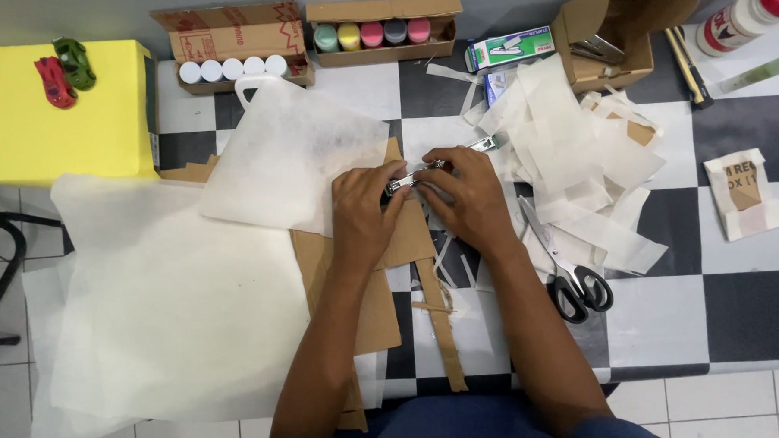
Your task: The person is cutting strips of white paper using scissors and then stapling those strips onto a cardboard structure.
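Both hands grip a stapler (412, 178) mid-table, over cardboard (379, 270): left hand (364, 211) pinches its near end, right hand (468, 200) wraps the far end. Metal, rigid, probably slick; best held by the body sides. Scissors (569, 268) lie right.

My hands cover most of the stapler (408, 182), and the glue bottle (737, 22) runs off the top edge.

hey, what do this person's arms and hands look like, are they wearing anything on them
Both forearms are bare from the wrists up to near the elbows. The left hand and right hand show no gloves, and no rings, watch or bracelet can be seen. At the bottom edge, dark blue cloth shows, apparently short sleeves and the person's clothing.
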